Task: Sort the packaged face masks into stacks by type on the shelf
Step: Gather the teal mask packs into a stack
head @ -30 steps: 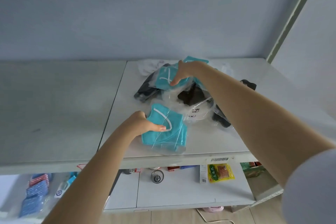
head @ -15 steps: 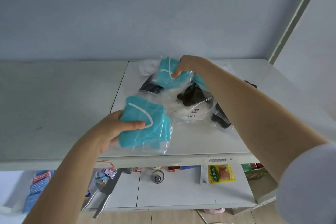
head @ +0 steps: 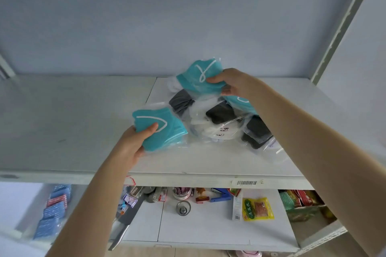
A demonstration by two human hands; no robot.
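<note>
My left hand [head: 133, 144] grips a teal face mask in a clear bag [head: 163, 131], held just above the white shelf [head: 83, 123]. My right hand [head: 231, 83] holds a second bagged teal mask [head: 198, 77] lifted over the pile. Beneath it lies a heap of bagged masks: black ones [head: 221, 112] [head: 257, 131], a grey one [head: 179, 102], a white one with small print [head: 217, 133], and another teal one [head: 242, 102] partly hidden by my right wrist.
The shelf's left half [head: 52, 115] is bare. A lower shelf [head: 208, 227] carries a yellow snack packet [head: 258, 208], a metal can [head: 183, 207], knives [head: 123, 229] and blue packets [head: 54, 210]. A metal upright [head: 342, 21] stands at the right.
My left hand lifted its teal mask off the shelf front and moved it left and up. My right hand pulled another teal mask up from the pile.
</note>
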